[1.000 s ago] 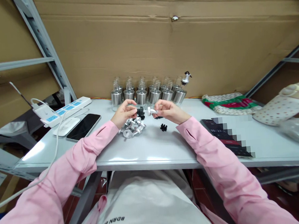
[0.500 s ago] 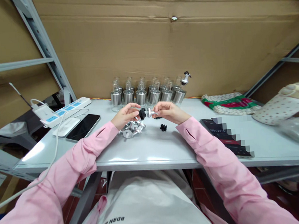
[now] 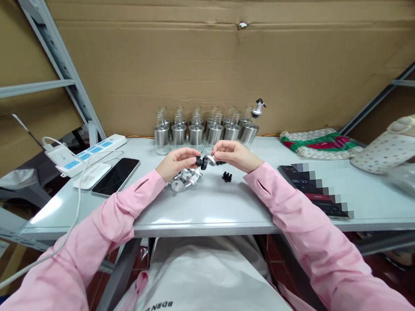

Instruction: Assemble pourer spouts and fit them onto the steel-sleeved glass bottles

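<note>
Between finger and thumb, my left hand (image 3: pixel 175 163) pinches a black ribbed stopper (image 3: pixel 202 163). A silver round pourer part (image 3: pixel 211 160) is held in my right hand (image 3: pixel 237 155), tilted against the stopper's right end; whether the two are joined I cannot tell. Beneath my left hand lies a pile of silver pourer parts (image 3: pixel 181 183). Several small black pieces (image 3: pixel 227 176) rest on the table below my right hand, and further black pieces are partly hidden by its fingers.
Glass bottles with metal sleeves (image 3: pixel 196 133) stand in rows at the back; one at the right carries a pourer (image 3: pixel 257 108). Left are a phone (image 3: pixel 116 177) and a power strip (image 3: pixel 90 155). Right are another phone (image 3: pixel 310 187), a patterned cloth (image 3: pixel 315 144) and a dotted flask (image 3: pixel 391 142).
The silver part has tilted from a straight line with the stopper to an angle, and the stopper has tipped slightly. Both hands stay at nearly the same place; the left fingers have closed in more.
</note>
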A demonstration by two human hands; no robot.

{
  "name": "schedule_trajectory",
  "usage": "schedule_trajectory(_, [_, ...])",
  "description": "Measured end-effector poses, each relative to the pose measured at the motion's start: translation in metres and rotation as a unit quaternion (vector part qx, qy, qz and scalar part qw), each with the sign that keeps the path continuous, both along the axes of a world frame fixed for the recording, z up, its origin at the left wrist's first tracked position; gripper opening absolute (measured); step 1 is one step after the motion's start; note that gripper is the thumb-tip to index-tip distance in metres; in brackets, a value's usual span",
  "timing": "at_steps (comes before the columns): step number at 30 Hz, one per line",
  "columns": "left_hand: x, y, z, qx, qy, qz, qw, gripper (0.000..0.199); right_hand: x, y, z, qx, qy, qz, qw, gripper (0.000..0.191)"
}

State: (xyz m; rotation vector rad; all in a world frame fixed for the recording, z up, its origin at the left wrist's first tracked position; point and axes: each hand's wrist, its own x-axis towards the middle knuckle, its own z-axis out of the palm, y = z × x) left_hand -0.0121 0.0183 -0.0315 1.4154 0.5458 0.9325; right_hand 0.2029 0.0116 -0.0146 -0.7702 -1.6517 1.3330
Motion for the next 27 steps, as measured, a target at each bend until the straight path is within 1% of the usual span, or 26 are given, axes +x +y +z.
schedule_trajectory(3, [-0.0001, -0.0007, 0.0007, -0.018, -0.01, 0.007, 1.0, 0.037, 0.0006, 0.001, -0.0011, 0.005, 0.005, -0.028, 1.0, 0.022])
schedule_trajectory(6, [-0.0003, -0.0028, 0.0028, -0.028, -0.015, -0.002, 1.0, 0.035, 0.0006, 0.0008, -0.0014, 0.008, 0.006, -0.039, 0.999, 0.022])
schedule_trajectory(10, [0.0006, -0.0062, 0.0048, -0.012, -0.027, -0.019, 0.999, 0.038, 0.0003, 0.0002, -0.0007, 0.001, 0.017, -0.033, 0.999, 0.022])
schedule_trajectory(13, [0.0014, -0.0063, 0.0042, 0.008, -0.015, -0.01, 1.0, 0.039, -0.0005, 0.0, -0.0007, -0.008, 0.018, -0.029, 0.999, 0.022])
schedule_trajectory(20, [0.0007, -0.005, 0.002, 0.087, 0.032, 0.032, 0.995, 0.033, -0.0045, -0.0013, -0.0015, -0.034, 0.026, -0.033, 0.999, 0.029])
schedule_trajectory(24, [0.0003, -0.0078, 0.0023, 0.134, 0.049, 0.05, 0.988, 0.027, -0.0038, -0.0004, -0.0028, -0.035, 0.004, -0.033, 0.999, 0.028])
schedule_trajectory(27, [0.0, -0.0088, 0.0022, 0.186, 0.057, 0.068, 0.979, 0.023, -0.0036, 0.0, -0.0035, -0.037, -0.01, -0.021, 0.999, 0.03])
